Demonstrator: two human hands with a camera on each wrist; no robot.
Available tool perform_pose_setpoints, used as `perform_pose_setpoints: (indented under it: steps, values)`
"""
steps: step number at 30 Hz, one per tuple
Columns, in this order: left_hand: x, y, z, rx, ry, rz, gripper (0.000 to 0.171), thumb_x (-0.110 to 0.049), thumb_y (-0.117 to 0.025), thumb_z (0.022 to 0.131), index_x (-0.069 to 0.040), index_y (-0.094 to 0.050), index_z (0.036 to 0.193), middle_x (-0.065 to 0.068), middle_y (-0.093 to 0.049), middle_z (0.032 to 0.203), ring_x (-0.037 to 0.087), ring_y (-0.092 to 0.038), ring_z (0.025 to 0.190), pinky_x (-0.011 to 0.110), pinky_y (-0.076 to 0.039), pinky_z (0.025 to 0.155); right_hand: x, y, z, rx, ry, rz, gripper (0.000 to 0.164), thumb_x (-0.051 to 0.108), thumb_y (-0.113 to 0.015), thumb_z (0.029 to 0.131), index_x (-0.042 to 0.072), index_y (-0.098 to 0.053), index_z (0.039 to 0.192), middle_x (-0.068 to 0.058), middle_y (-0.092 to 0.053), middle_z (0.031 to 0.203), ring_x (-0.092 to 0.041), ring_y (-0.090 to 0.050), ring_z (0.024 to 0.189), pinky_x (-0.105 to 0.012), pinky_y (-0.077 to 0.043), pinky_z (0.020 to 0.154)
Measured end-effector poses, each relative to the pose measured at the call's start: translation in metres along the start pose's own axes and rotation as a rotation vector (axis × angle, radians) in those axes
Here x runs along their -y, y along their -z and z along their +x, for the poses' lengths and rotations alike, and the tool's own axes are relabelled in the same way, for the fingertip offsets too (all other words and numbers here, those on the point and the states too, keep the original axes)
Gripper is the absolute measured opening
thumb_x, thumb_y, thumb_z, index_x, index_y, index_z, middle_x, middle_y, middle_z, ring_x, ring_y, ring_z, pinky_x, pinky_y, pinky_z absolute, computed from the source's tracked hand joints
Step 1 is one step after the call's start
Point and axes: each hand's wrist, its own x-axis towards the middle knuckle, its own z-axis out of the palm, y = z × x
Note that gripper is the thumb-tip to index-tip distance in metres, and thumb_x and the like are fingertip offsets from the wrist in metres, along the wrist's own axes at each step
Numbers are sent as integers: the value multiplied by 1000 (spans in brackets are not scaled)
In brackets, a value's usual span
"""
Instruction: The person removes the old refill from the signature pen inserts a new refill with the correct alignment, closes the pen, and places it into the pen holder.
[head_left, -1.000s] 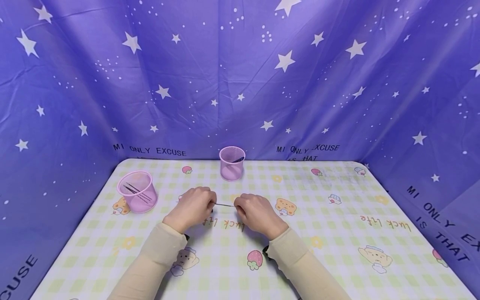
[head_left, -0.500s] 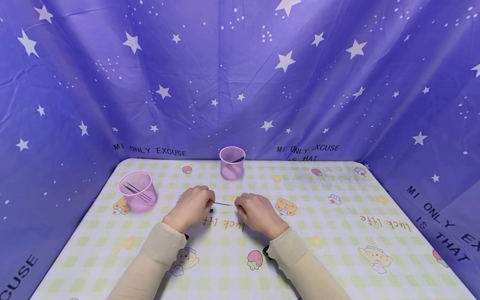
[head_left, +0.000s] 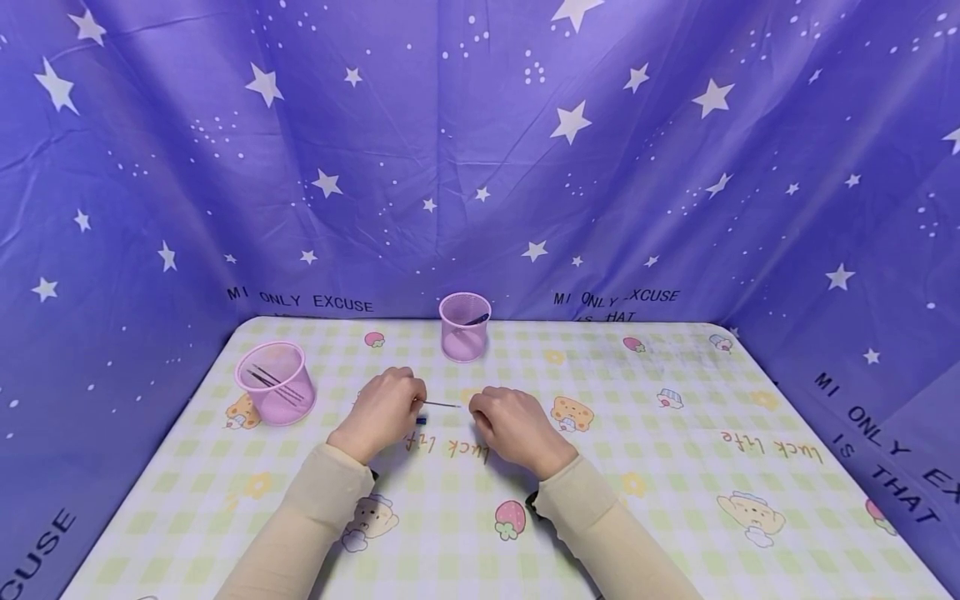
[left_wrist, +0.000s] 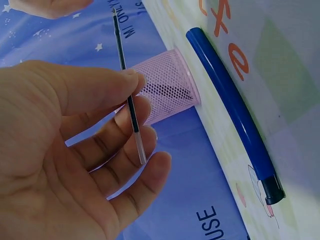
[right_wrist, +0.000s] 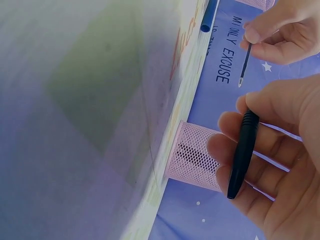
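Note:
My left hand (head_left: pixel 381 412) pinches a thin dark pen refill (left_wrist: pixel 128 95) between thumb and forefinger, its tip pointing toward the right hand. In the right wrist view, my right hand (right_wrist: pixel 285 145) holds a black pen front section (right_wrist: pixel 244 152) with a ribbed end, between thumb and curled fingers. A small gap separates the refill's tip from this part. Below the left hand, a blue pen barrel (left_wrist: pixel 232 107) with a dark end lies on the tablecloth; in the head view the hand hides most of it.
On the left stands a pink mesh pen holder (head_left: pixel 294 398) with several thin dark refills. Another pink mesh holder (head_left: pixel 462 343), with dark pen parts inside, is at the back middle. The checked tablecloth (head_left: pixel 660 517) reaches a purple star-patterned curtain (head_left: pixel 405 167) behind and at both sides.
My left hand has shifted slightly left and away, drawing the refill's tip off from the right hand. More of the blue barrel shows. The right hand stays put.

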Motion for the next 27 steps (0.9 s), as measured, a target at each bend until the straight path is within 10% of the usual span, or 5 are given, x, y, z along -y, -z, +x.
perform_pose_setpoints:
  steps: [27]
  values:
    - [0,-4,2,13,4,18,17,7,-63,73,-9,-70,76,0,-56,70,19,-56,67,38,-47,65,1,0,0,8,-2,-6,12,13,-60,86,20,-60,77,9,-47,69,-8,-47,61,-28,-43,58]
